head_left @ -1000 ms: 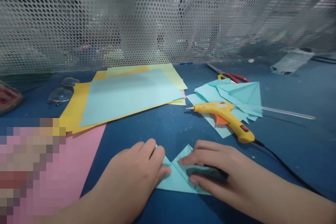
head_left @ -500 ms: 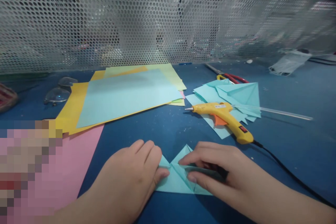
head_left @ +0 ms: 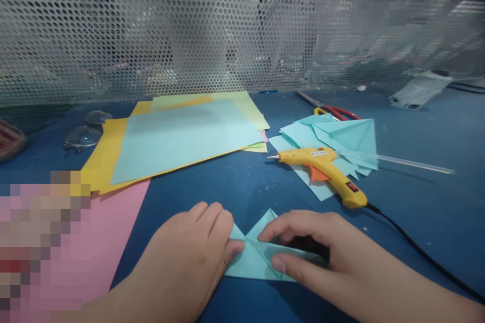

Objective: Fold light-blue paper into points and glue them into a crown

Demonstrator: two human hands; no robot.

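A light-blue folded paper (head_left: pixel 248 262) lies on the blue table near its front, with creases and triangular flaps. My left hand (head_left: pixel 193 247) covers its left part, fingers curled and thumb pressed against it. That hand hides the paper's left end. Over the right part, my right hand (head_left: pixel 310 247) has its index finger and thumb on either side of a raised flap. The thumb tip touches the flap's lower edge. Part of the flap is hidden behind the right hand.
Beyond my right hand, a yellow glue gun (head_left: pixel 322 161) with a glue stick and black cord rests on folded blue papers (head_left: pixel 348 136). Scissors (head_left: pixel 337 112) lie behind. At left are stacked coloured sheets (head_left: pixel 189 136), a pink sheet (head_left: pixel 121 232) and glasses (head_left: pixel 83 136). A perforated screen (head_left: pixel 212 25) stands behind.
The raised flap under my right hand has tilted and shows more of its lighter face. My right thumb and index finger are slightly farther apart. The left hand stays put.
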